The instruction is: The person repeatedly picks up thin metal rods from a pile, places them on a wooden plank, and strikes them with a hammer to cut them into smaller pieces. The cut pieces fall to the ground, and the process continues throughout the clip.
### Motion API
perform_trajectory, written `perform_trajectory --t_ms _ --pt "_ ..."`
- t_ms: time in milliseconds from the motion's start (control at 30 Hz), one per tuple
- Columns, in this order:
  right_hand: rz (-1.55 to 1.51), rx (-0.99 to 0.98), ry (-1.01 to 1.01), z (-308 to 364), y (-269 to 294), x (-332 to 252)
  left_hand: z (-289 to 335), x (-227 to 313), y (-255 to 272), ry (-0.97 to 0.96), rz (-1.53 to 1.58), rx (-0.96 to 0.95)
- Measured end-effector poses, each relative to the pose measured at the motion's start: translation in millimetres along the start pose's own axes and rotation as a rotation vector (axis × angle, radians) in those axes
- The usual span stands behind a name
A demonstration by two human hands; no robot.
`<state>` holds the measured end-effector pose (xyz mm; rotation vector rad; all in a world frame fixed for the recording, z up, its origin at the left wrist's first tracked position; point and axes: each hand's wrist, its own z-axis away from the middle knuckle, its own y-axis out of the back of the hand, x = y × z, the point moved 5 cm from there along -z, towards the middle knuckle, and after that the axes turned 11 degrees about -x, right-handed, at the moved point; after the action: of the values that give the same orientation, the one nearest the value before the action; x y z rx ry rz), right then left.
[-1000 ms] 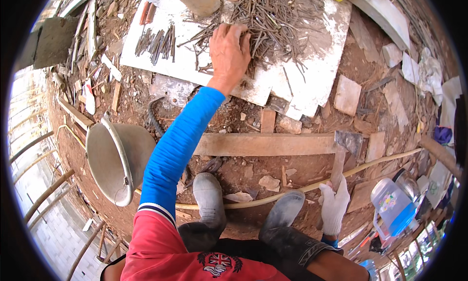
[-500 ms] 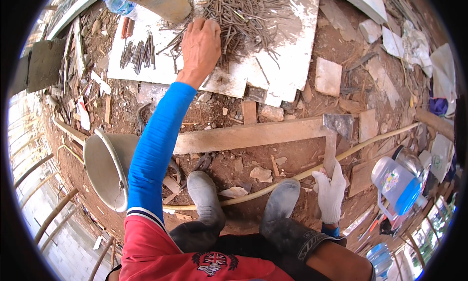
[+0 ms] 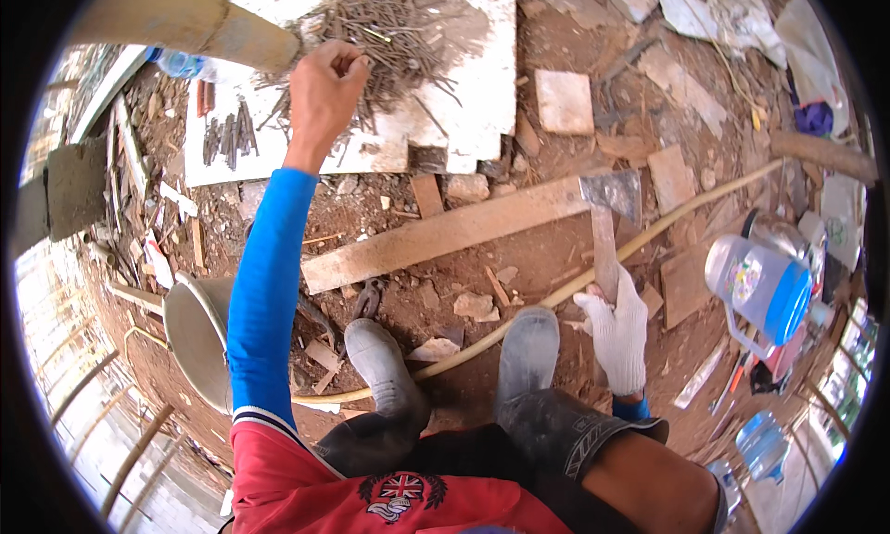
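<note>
My bare left hand hovers at the left side of a heap of rusty nails on a white board. Its thumb and fingers are pinched together; whatever is between them is too small to make out. A smaller group of nails lies in a row on the board's left part. My right hand, in a white knitted glove, is closed round the wooden handle of a hatchet. The hatchet's broad metal head is at the right end of a wooden plank on the ground.
A thick round post slants over the board's left corner. A bucket stands by my left arm. Pincers lie beyond my left boot. A yellowish pole crosses the dirt, with a blue-lidded jug at right.
My left hand has lifted back from the nail heap, its fingers now curled in a pinch. The view has shifted rightward. My right hand still grips the hatchet by the plank's end.
</note>
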<state>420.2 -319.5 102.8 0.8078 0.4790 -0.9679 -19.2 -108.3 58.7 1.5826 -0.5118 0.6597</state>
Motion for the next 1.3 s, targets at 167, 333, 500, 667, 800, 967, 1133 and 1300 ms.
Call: perform_trajectory --t_ms 167,333,500,667,800,967,1133,1300 --pt "0.057 -0.045 -0.042 -3 6 20 104 60 -74 0.278 0.568 -0.305" --pt "0.030 -0.079 -0.001 2 4 32 175 95 -162 0.296 0.713 -0.389" --pt "0.005 -0.090 -0.047 7 3 44 190 115 -167 -0.082 0.222 -0.187" --pt "0.025 -0.116 -0.015 3 -2 48 198 107 -161 -0.251 0.022 -0.092" --pt "0.094 -0.138 0.030 -1 -9 46 209 98 -149 -0.297 -0.149 -0.101" --pt "0.151 -0.160 0.047 -4 -16 41 224 97 -155 -0.452 -0.345 -0.185" --pt "0.203 -0.160 0.131 -14 -24 41 231 92 -167 -0.436 -0.535 -0.228" --pt "0.281 -0.160 0.205 -25 -29 37 232 90 -170 -0.436 -0.570 -0.256"
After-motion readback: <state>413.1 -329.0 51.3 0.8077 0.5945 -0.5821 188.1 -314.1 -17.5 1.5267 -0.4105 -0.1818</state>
